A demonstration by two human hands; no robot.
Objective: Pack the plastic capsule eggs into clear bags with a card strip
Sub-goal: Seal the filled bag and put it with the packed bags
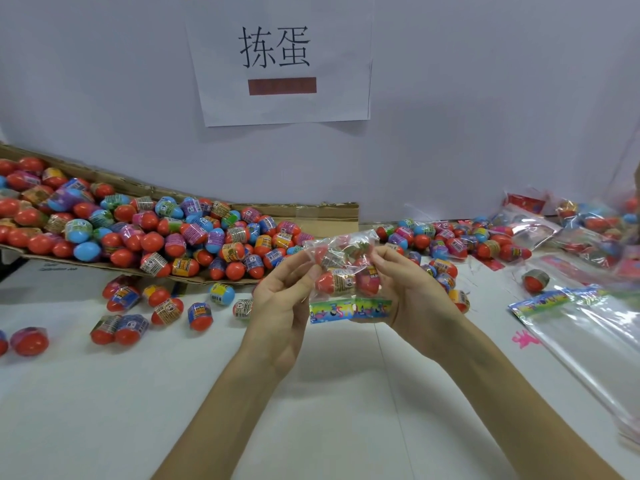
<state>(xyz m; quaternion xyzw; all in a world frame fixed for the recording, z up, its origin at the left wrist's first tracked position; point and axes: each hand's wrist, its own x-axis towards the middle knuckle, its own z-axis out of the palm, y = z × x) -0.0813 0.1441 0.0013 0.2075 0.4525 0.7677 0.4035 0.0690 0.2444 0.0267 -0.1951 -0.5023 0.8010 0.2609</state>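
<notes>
Head view: left hand [280,296] and right hand [412,299] each pinch the top edge of a clear bag [337,249], held above mid-table. Capsule eggs [327,282] sit inside; the card strip [349,310] runs along the bag's lower edge. Cardboard tray [311,213] of eggs lies left, loose eggs [166,310] spilling past its front edge. Stack of bags [581,327] lies right. White table [104,410] shows under the forearms.

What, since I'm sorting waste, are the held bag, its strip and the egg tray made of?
Bag: thin clear plastic film, glossy and crinkled, eggs showing through. Strip: probably printed card, flat, colourful; possibly paper. Tray: brown cardboard, matte, ragged edges.
</notes>
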